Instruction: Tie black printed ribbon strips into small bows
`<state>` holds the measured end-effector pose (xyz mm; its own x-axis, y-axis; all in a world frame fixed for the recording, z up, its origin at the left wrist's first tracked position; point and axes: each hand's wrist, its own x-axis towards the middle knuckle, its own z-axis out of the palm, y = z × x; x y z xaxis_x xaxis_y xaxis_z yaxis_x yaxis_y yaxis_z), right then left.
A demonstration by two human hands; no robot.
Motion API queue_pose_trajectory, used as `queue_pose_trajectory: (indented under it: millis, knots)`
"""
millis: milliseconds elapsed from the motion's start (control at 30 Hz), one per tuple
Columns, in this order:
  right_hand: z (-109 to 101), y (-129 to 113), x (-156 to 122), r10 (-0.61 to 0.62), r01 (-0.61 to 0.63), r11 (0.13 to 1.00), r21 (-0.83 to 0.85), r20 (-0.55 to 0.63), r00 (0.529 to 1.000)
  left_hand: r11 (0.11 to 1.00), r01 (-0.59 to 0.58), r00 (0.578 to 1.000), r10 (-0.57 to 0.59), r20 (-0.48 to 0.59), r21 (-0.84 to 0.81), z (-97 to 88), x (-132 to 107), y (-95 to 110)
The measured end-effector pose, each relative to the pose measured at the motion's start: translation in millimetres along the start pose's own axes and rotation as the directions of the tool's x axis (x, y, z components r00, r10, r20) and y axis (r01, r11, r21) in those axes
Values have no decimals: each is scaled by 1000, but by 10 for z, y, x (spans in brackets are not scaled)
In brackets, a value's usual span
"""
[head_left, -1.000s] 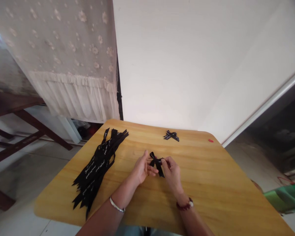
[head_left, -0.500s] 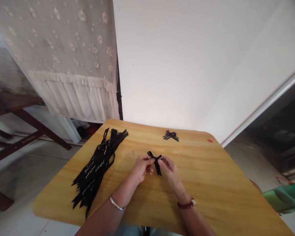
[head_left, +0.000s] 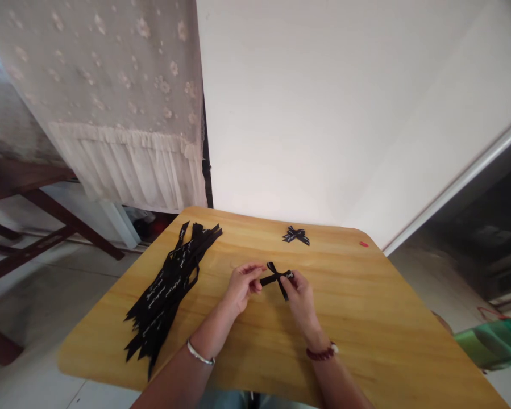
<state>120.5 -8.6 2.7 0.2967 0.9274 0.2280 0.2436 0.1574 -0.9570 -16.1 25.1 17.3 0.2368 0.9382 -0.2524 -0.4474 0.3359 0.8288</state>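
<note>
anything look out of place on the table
A small red object lies alone near the far right corner of the wooden table, too small to identify. It looks stray, well apart from the black ribbon strips and the black ribbon bow in hand.

Tabletop [head_left: 323, 346]: real-looking wood, varnished, smooth, pretty glossy
Ribbon strips [head_left: 165, 289]: at 8 o'clock on the table, black satin-ish cloth, soft sheen, white printed lettering
Bow in hand [head_left: 277, 278]: dead center, same satin ribbon
Spare bow [head_left: 296, 236]: 12 o'clock, same stuff
Bangle [head_left: 200, 352]: 7 o'clock, polished silvery metal
Bead bracelet [head_left: 321, 352]: 5 o'clock, shiny dark red beads
Curtain [head_left: 123, 96]: 11 o'clock, sheer cloth with raised floral embroidery
Wall [head_left: 281, 113]: smooth matt white paint
Green sheet [head_left: 491, 343]: 4 o'clock, glossy, looks like plastic
</note>
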Motion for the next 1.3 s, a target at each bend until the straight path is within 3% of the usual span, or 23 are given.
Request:
queue_pose_trajectory:
  millis: [100,200,433,1000,1300]
  knots:
    - [23,3,-9,-35,37,998,-51,31,999,992,120,987,-115,109,-44,22,-25,-26]
    - [42,-8,-26,-42,48,996,-70,74,996,990,128,981,-118,156,-52,50,-40,-85]
    - [59,23,-34,-22,30,998,-61,116,993,992,104,987,-95,130,-64,60,-28,-154]
    - [76,-31,-53,-9,12,999,-47,73,997,1000,23,996,-23,90,-5,88,-13,-180]
    - [51,-50,-70,26,-23,1000,-20,167,986,1000,-4,999,4,-52,-3,44,13,-111]
